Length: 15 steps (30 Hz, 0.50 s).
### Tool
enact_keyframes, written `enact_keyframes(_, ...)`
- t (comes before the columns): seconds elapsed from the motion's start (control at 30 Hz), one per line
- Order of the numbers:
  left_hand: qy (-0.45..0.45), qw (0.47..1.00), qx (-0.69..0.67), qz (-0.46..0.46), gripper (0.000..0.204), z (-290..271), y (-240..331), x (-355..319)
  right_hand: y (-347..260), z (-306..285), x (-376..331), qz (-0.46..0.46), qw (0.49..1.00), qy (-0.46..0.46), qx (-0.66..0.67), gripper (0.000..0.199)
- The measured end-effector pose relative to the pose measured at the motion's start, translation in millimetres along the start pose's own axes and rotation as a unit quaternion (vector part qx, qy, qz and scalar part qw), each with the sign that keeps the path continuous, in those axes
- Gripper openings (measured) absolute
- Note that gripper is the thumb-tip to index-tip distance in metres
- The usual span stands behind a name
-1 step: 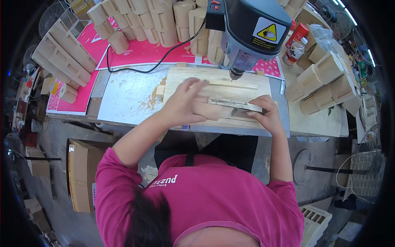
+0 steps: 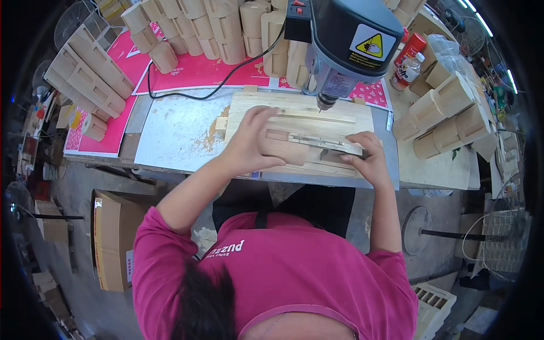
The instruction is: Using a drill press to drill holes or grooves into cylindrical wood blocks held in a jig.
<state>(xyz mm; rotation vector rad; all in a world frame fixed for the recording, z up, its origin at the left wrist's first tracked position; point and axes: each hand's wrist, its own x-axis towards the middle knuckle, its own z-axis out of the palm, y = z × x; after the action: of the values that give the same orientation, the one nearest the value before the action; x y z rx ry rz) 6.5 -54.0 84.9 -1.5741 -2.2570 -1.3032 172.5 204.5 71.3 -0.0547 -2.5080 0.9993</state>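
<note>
A round pale wooden block (image 2: 284,152) with a lengthwise recess lies on its side on the wooden board (image 2: 249,103). My left hand (image 2: 247,141) curls around its left end, fingers on the far side and thumb on the near side. A narrow, light-coloured slotted strip (image 2: 324,142) stretches from the block's recess toward the right. Its right end is pinched between the thumb and fingers of my right hand (image 2: 369,156). Just below the strip, a dark metal piece is partly hidden by that hand. Above the board hangs the drill press chuck (image 2: 326,102).
The drill press head (image 2: 354,34) rises beyond the board, its black cable (image 2: 212,97) curving left. Stacked wooden cylinders (image 2: 224,34) line the back; others stand left and right (image 2: 447,116). A bottle (image 2: 408,71) and red can are at the right. Sawdust (image 2: 211,133) lies left of the board.
The wooden block and the strip have shifted very slightly to the right. My left hand's fingers have moved a little; my right hand is almost in the same place.
</note>
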Motion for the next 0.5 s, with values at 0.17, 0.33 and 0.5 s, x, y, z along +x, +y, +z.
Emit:
enact_keyframes(0.17,0.061,0.974,-0.133,-0.175,0.083,30,-22,-55,14,3,-29,0.099,0.987,0.082,-0.091,0.058)
enact_keyframes(0.33,0.111,0.992,0.016,-0.062,0.074,50,-10,-57,-2,6,-22,0.276,0.956,0.022,-0.098,0.047)
enact_keyframes(0.5,0.080,0.995,-0.005,-0.057,0.073,63,-4,-43,21,5,-19,0.209,0.972,0.049,-0.094,0.044)
